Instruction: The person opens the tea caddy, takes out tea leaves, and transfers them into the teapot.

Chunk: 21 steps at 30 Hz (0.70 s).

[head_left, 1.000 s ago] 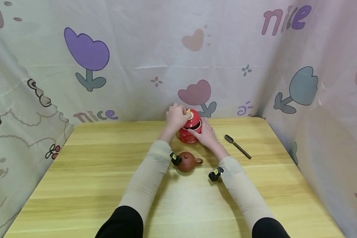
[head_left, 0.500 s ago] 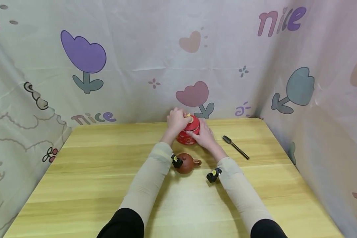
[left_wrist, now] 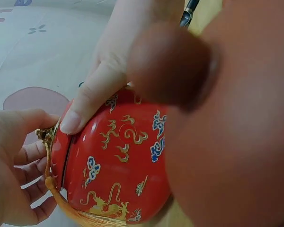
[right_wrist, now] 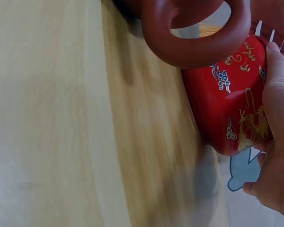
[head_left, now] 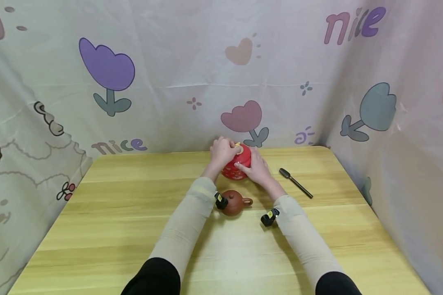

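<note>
A red lidded jar [head_left: 233, 173] with gold dragons and blue-and-white clouds stands near the table's back edge. Its red lid [head_left: 245, 155] lies over the mouth, a thin dark seam showing in the left wrist view. With thumb and fingers, my left hand [head_left: 221, 152] holds the lid by its gold knob [left_wrist: 44, 135], from which an orange tassel [left_wrist: 68, 208] hangs down. My right hand [head_left: 259, 169] grips the jar's right side, its thumb lying by the seam. The jar's far side is hidden.
A brown clay teapot [head_left: 232, 204] stands in front of the jar, between my forearms, close to the left wrist camera. To the right lies a dark spoon-like scoop [head_left: 296, 183] on the wooden table [head_left: 114, 213]. A printed curtain [head_left: 177, 61] hangs behind.
A dark gap stood between lid and jar a second ago. My left hand has lowered the lid and the gap has closed to a seam. My right hand keeps its grip.
</note>
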### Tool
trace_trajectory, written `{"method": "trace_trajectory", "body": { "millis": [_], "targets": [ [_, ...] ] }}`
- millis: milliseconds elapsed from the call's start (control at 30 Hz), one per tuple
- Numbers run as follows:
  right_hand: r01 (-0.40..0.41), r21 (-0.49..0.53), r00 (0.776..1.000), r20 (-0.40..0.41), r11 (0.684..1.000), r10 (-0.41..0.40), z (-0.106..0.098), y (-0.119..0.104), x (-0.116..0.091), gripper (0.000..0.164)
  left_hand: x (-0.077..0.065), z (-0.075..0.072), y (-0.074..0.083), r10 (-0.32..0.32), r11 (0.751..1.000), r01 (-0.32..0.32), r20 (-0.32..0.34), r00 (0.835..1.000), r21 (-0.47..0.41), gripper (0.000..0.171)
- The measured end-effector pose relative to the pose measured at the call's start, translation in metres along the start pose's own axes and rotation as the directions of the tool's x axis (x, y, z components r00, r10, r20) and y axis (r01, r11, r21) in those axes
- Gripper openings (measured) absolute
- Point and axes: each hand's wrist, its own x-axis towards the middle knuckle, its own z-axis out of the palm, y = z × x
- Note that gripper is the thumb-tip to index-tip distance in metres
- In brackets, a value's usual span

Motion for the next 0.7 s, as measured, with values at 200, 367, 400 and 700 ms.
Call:
{"method": "trace_trajectory", "body": {
  "millis": [200,367,400,700],
  "targets": [
    [-0.018,-0.003,1.000,0.014,1.000,0.018,0.001,-0.001,-0.001,0.090,-0.006,-0.001,-0.009,0.031,0.999,-0.030,0.027,0.999,-0.042,0.032],
    [-0.035,-0.010,0.999,0.032,0.999,0.035,0.000,-0.001,0.001,0.096,-0.011,-0.005,-0.028,0.117,0.984,-0.108,0.063,0.991,-0.139,0.039],
    [-0.039,-0.011,0.999,0.038,0.999,0.039,0.000,-0.002,0.001,0.097,-0.013,-0.005,-0.033,0.147,0.979,-0.136,0.066,0.987,-0.154,0.041],
    [-0.026,-0.054,0.993,0.117,0.998,0.032,0.001,0.009,-0.027,0.095,-0.053,0.003,-0.079,0.200,0.955,-0.185,0.043,0.979,-0.232,0.055]
  ]
}}
